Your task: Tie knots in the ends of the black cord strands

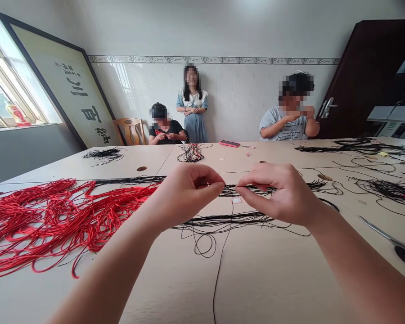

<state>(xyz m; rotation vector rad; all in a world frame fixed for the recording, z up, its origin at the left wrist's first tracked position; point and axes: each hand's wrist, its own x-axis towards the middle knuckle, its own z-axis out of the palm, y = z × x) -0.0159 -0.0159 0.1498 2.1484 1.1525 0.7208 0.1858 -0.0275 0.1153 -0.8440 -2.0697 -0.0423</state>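
My left hand point(192, 191) and my right hand point(276, 191) are raised close together over the middle of the table, thumb and forefinger pinched on each. Between the fingertips runs a thin black cord point(219, 265), whose long tail hangs down and crosses the table toward me. Behind and below the hands lie bundles of straight black cords point(236, 219), one with a small loop near its left part. To the left of my left hand spreads a large tangle of red cord point(97, 216). The exact spot where the fingers pinch is small and hard to make out.
Scissors point(391, 236) lie at the right edge of the table point(273, 279). More black cords point(391, 189) are heaped at the right and far side. A red-edged phone point(228, 143) rests at the back. Two people sit across the table; a third stands by the wall.
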